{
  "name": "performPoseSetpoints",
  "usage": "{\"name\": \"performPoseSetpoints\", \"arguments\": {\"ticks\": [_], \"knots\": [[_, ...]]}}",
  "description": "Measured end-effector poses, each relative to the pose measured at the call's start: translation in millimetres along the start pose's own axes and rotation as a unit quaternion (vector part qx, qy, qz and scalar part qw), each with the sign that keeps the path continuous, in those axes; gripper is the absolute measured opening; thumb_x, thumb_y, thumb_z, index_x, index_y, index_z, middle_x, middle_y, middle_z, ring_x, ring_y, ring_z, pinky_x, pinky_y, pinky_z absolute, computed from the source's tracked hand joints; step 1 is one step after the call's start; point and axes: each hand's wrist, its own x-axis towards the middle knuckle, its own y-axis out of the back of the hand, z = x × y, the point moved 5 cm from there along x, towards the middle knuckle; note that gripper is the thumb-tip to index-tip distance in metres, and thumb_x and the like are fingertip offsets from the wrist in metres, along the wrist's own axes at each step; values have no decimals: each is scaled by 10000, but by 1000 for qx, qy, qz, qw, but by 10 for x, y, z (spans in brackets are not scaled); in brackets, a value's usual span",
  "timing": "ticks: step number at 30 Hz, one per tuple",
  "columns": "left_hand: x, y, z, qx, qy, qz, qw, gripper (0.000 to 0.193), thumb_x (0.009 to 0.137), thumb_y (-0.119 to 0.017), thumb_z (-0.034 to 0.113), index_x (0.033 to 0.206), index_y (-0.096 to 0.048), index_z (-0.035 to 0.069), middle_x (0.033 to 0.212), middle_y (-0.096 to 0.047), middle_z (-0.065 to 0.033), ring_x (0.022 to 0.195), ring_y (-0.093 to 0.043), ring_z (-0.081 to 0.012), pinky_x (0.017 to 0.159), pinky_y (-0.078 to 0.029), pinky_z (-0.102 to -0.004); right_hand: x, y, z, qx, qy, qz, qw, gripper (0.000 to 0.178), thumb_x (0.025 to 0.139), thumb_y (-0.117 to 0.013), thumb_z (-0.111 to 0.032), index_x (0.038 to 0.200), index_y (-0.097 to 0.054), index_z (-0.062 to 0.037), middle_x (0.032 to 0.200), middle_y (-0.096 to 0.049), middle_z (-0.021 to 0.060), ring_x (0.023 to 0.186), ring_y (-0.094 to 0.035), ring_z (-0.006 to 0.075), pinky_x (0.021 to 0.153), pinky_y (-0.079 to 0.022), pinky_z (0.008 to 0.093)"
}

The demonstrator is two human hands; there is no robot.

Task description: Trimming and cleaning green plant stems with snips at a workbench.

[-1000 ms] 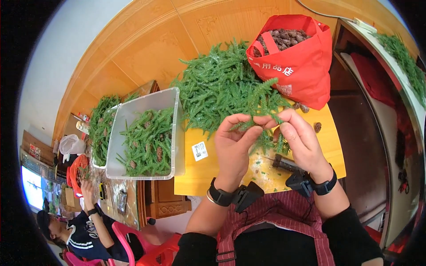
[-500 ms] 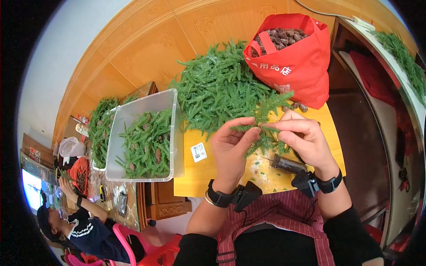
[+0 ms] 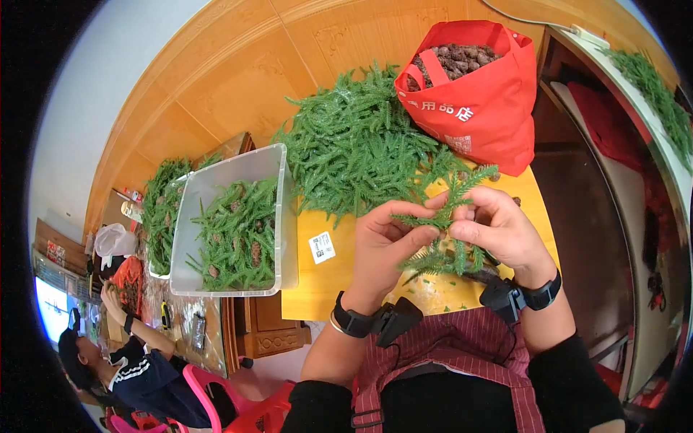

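My left hand (image 3: 386, 242) and my right hand (image 3: 502, 229) meet over the near part of the yellow table (image 3: 325, 289). Between their fingertips is a green artificial pine sprig (image 3: 456, 206), its tip pointing up and to the right. Both hands pinch it near its middle, thumbs close together. Lower needles of the sprig hang between my palms. A dark cylindrical tool (image 3: 485, 276) lies under the sprig, mostly hidden by it and my right wrist. Beyond my hands is a large heap of pine sprigs (image 3: 361, 144).
A red bag (image 3: 476, 108) full of pinecones (image 3: 462, 61) stands at the back right. On the left, a clear plastic bin (image 3: 281, 209) holds sprigs with pinecones. A white label (image 3: 322, 247) lies between bin and hands. Farther left, another person (image 3: 144, 368) works at a table.
The sprig has turned in my fingers and now leans up to the right. My right hand has curled in closer around it. The dark tool is more covered than before.
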Motion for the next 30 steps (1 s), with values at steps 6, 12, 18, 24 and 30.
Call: {"name": "performPoseSetpoints", "arguments": {"ticks": [6, 12, 18, 24, 30], "knots": [[-12, -39, -73, -58, 14, 6, 998, 186, 771, -580, -41, 940, -514, -5, 1084, -571, -162, 782, -599, -139, 732, -479, -254, 11, -4, -4, -19, -8, 18, 1000, 238, 772, -614, -86, 992, -560, -14, 785, -573, 5, 661, -515, 54, 612, -415, 194], [-28, -91, -88, -97, 22, -1, 995, 183, 791, -570, -22, 961, -504, -6, 1035, -584, -159, 759, -595, -142, 709, -474, -253, 6, -15, 9, 74, -12, 20, 997, 208, 775, -583, -28, 981, -558, -14, 845, -588, 40, 726, -578, 105, 654, -434, 202], [-43, -79, -139, -72, 36, 33, 996, 167, 813, -555, 0, 973, -510, -8, 830, -588, -75, 719, -588, -132, 674, -472, -243, 23, -55, -34, 58, -22, -9, 998, 186, 776, -577, -21, 960, -546, -26, 842, -587, 58, 716, -578, 114, 652, -435, 210], [-56, -93, -145, -38, 42, 67, 996, 110, 822, -550, 15, 923, -512, -5, 805, -590, -68, 716, -586, -129, 663, -467, -241, 7, -42, -26, 61, -18, 1, 998, 168, 818, -538, -10, 986, -537, -2, 794, -584, 38, 699, -558, 91, 634, -442, 217], [-44, -79, -147, -53, 44, 67, 995, 96, 826, -552, 28, 905, -508, -3, 764, -589, -72, 707, -580, -128, 670, -468, -238, -34, -31, -1, 55, -49, 35, 997, 256, 781, -581, -50, 1031, -544, -12, 826, -581, 54, 759, -575, 113, 645, -439, 210]]}}
